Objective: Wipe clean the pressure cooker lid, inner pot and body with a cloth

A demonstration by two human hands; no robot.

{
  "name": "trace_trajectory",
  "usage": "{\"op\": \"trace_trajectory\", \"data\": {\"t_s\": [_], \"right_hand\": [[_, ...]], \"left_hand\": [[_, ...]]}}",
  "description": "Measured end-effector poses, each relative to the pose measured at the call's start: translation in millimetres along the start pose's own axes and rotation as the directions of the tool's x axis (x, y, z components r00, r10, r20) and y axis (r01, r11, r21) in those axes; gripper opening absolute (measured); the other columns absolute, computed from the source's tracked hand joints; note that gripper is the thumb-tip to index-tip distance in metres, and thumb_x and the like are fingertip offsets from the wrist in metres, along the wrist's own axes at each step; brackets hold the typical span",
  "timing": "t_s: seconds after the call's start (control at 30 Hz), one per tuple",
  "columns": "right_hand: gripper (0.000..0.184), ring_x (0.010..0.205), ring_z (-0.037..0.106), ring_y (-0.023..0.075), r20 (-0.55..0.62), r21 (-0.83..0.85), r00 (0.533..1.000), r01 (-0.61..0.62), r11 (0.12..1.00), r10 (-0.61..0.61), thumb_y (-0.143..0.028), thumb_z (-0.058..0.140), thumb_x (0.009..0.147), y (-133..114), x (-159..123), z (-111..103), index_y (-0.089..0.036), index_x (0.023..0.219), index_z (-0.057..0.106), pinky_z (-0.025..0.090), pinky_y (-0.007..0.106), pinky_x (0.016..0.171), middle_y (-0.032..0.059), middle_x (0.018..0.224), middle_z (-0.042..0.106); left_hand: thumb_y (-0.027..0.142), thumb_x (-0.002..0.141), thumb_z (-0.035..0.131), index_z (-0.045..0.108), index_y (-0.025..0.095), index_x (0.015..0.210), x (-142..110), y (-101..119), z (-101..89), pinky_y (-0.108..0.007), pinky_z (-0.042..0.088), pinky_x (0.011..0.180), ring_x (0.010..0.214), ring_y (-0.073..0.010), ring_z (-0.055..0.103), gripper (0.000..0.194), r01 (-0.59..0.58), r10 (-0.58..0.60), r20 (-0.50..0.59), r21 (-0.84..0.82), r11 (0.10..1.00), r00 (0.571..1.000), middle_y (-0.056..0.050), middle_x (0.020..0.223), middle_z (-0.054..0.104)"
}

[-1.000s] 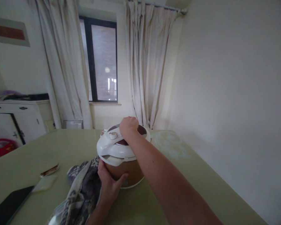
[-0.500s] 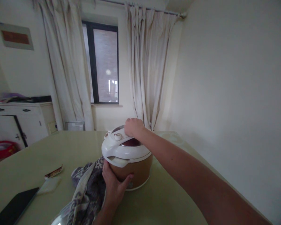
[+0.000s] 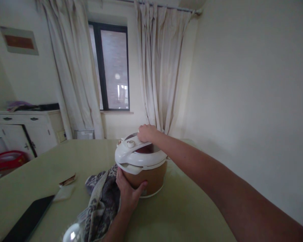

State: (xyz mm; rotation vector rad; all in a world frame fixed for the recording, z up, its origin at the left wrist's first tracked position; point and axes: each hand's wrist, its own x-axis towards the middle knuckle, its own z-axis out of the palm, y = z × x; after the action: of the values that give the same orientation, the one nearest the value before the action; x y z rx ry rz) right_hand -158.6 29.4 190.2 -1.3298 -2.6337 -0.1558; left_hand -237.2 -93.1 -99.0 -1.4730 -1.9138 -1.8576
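A dark flat device lies at ten o'clock, a patterned grey cloth at eleven. The left hand, thumb spread wide, rests against the brown side of a white-lidded cooker standing on the green table at twelve o'clock. The right hand is clenched round the lid handle. Beyond, a window shows at eleven.

The right hand is bare, with rounded knuckles and a narrow wrist. The right arm is bare too — it thickens towards the near right, and one small mole marks it. The left hand — also bare — has a slim forearm.
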Motion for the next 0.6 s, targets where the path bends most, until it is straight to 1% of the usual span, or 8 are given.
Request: {"op": "trace_trajectory", "data": {"t_s": [0.1,0.2,0.3,0.37,0.43,0.6], "right_hand": [[0.041,0.132,0.069,0.0389,0.025,-0.043,1.000,0.016,0.999,-0.015,-0.026,0.061,0.098,2,5,-6,-0.011,0.133,0.076,0.059,0.050,0.105,0.0254,0.141,0.071],[0.044,0.134,0.068,0.0391,0.020,-0.073,1.000,0.014,0.997,-0.012,-0.028,0.059,0.099,5,11,-10,-0.012,0.137,0.075,0.059,0.051,0.105,0.0247,0.145,0.069],[0.046,0.133,0.068,0.0389,0.013,-0.093,1.000,0.007,0.996,-0.006,-0.030,0.057,0.100,8,15,-12,-0.012,0.138,0.074,0.059,0.050,0.103,0.0241,0.145,0.069],[0.045,0.131,0.069,0.0386,0.004,-0.099,1.000,0.001,0.995,-0.001,-0.031,0.056,0.100,9,16,-12,-0.013,0.137,0.075,0.059,0.049,0.101,0.0239,0.143,0.071],[0.044,0.130,0.070,0.0378,-0.018,-0.101,1.000,-0.008,0.995,0.006,-0.032,0.055,0.101,9,16,-12,-0.012,0.135,0.076,0.059,0.047,0.100,0.0239,0.141,0.071],[0.044,0.128,0.070,0.0346,-0.129,-0.098,0.991,-0.043,0.994,0.031,-0.032,0.046,0.107,11,19,-22,-0.012,0.136,0.073,0.057,0.044,0.100,0.0238,0.138,0.073]], "left_hand": [[0.067,0.076,0.082,0.010,0.016,0.172,1,-2,0.3,-0.063,0.027,0.130,0.158,-0.0447,0.029,0.130,-0.012,0.012,0.014,0.011,1.000,1.000,-0.023,0.167,0.030],[0.067,0.076,0.082,0.010,0.015,0.172,1,-4,1.2,-0.064,0.026,0.130,0.159,-0.0455,0.028,0.130,-0.027,0.027,0.012,0.015,1.000,1.000,-0.024,0.169,0.029],[0.067,0.079,0.080,0.010,0.014,0.172,0,1,0.6,-0.064,0.024,0.130,0.160,-0.0458,0.026,0.128,-0.041,0.041,-0.012,-0.004,0.999,0.999,-0.026,0.170,0.028],[0.065,0.083,0.078,0.009,0.013,0.172,0,5,-0.5,-0.062,0.023,0.132,0.161,-0.0452,0.025,0.124,-0.052,0.052,-0.008,-0.012,0.999,0.999,-0.027,0.171,0.027],[0.065,0.084,0.077,0.009,0.012,0.172,1,7,-1.2,-0.061,0.023,0.132,0.161,-0.0450,0.024,0.123,-0.061,0.061,-0.002,-0.014,0.998,0.998,-0.028,0.171,0.026],[0.066,0.080,0.080,0.008,0.014,0.173,1,-1,2.1,-0.066,0.028,0.128,0.158,-0.0467,0.029,0.129,-0.066,0.066,-0.029,0.004,0.998,0.997,-0.026,0.170,0.029]]}}
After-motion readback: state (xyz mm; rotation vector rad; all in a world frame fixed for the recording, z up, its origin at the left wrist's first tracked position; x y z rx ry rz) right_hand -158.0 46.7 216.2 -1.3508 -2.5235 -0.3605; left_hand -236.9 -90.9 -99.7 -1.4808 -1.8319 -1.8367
